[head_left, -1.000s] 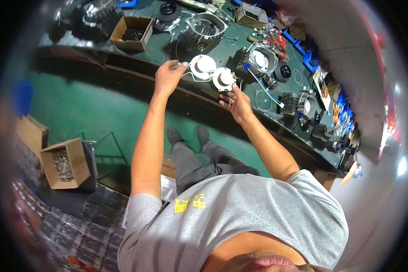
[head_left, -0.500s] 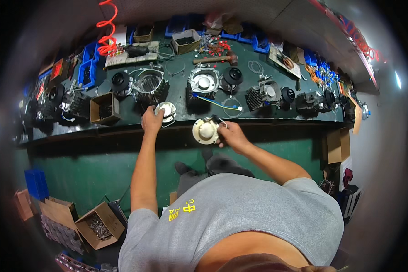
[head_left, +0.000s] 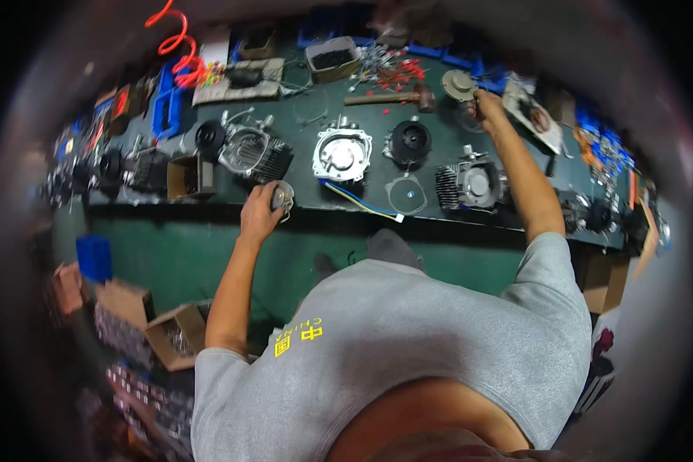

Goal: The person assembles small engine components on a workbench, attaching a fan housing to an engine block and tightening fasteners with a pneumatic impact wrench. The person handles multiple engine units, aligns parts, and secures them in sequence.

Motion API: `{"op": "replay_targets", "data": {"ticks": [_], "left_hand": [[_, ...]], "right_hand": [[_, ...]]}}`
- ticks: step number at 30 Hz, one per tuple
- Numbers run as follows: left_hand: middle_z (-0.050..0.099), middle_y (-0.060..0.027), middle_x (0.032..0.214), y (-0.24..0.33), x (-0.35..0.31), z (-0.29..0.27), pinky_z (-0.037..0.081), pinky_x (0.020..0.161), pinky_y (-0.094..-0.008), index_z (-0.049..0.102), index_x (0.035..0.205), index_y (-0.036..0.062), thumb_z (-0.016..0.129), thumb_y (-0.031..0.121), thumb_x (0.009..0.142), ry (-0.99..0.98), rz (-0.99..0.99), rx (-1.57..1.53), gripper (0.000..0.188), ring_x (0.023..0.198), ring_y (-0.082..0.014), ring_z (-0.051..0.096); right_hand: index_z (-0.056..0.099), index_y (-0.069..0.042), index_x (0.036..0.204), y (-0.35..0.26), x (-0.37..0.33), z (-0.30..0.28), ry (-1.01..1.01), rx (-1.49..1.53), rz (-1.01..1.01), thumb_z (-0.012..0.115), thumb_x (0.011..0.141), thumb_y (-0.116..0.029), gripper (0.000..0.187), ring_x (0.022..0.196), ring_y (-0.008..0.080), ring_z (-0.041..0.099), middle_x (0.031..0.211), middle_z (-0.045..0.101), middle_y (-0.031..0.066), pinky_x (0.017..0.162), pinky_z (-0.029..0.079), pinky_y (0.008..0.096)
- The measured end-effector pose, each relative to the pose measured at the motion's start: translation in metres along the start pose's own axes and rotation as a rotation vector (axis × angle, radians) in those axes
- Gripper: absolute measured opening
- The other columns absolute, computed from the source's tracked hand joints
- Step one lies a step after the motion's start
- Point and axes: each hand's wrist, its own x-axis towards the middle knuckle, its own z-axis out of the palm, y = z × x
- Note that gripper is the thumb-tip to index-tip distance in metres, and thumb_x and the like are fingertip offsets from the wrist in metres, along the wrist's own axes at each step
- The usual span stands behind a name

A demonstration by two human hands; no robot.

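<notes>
My left hand (head_left: pixel 260 212) is closed on a small round metal cover (head_left: pixel 283 195) with a thin wire loop, at the bench's front edge. Far off to the right, my outstretched right hand (head_left: pixel 488 109) grips the edge of a pale round flanged cover (head_left: pixel 458 85) over the back of the bench. Between the hands stands a cast metal housing (head_left: pixel 343 154), its round cavity facing up, with a blue and yellow cable (head_left: pixel 362 202) running to the bench edge. Beside it are a black fan wheel (head_left: pixel 410 140) and a thin ring gasket (head_left: pixel 406 194).
More finned housings stand at left (head_left: pixel 252 150) and right (head_left: pixel 477 185). A wooden-handled hammer (head_left: pixel 389 98) lies behind, near a box of dark small parts (head_left: pixel 332 59) and scattered red-tipped pieces. A coiled red hose (head_left: pixel 179 38) hangs at the far left. An open carton (head_left: pixel 175 336) stands on the floor.
My right hand has carried the flanged cover from in front of the bench to its back right. The left hand stays by the front edge with its cover. The view has shifted slightly.
</notes>
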Motion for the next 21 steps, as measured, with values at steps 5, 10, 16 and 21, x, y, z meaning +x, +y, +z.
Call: {"op": "replay_targets", "data": {"ticks": [5, 10, 16, 21], "left_hand": [[0.062, -0.0159, 0.127, 0.003, 0.005, 0.004, 0.052, 0.099, -0.0457, 0.060, 0.134, 0.0110, 0.081, 0.008, 0.077, -0.085, -0.055, 0.039, 0.062, 0.119, -0.0394, 0.060], [0.065, -0.0166, 0.125, 0.010, 0.000, -0.003, 0.052, 0.099, -0.0454, 0.062, 0.132, 0.0107, 0.080, 0.005, 0.077, -0.052, -0.126, -0.034, 0.057, 0.117, -0.0393, 0.062], [0.068, -0.0166, 0.110, 0.013, -0.029, -0.053, 0.055, 0.085, -0.0415, 0.066, 0.125, 0.0056, 0.085, 0.014, 0.077, 0.048, -0.226, -0.147, 0.052, 0.097, -0.0329, 0.068], [0.072, -0.0064, 0.095, 0.020, -0.039, -0.113, 0.053, 0.069, -0.0234, 0.066, 0.118, -0.0037, 0.083, 0.006, 0.084, 0.133, -0.336, -0.599, 0.040, 0.075, -0.0058, 0.061]], "right_hand": [[0.064, -0.003, 0.100, 0.047, 0.094, -0.008, -0.061, 0.008, 0.092, 0.064, 0.097, -0.017, 0.014, 0.062, 0.0203, 0.069, 0.076, 0.067, 0.0087, 0.051, 0.058, 0.0310], [0.064, 0.000, 0.109, 0.057, 0.109, -0.012, -0.067, -0.004, 0.121, 0.068, 0.097, -0.024, 0.027, 0.074, 0.0189, 0.073, 0.090, 0.072, 0.0103, 0.059, 0.063, 0.0324], [0.062, 0.001, 0.112, 0.061, 0.113, -0.011, 0.016, -0.240, 0.024, 0.070, 0.094, -0.022, 0.031, 0.068, 0.0179, 0.068, 0.093, 0.071, 0.0105, 0.059, 0.062, 0.0325], [0.056, 0.001, 0.131, 0.053, 0.119, -0.030, 0.027, -0.562, -0.103, 0.062, 0.094, -0.008, 0.038, 0.079, 0.0241, 0.071, 0.098, 0.070, 0.0118, 0.064, 0.060, 0.0381]]}}
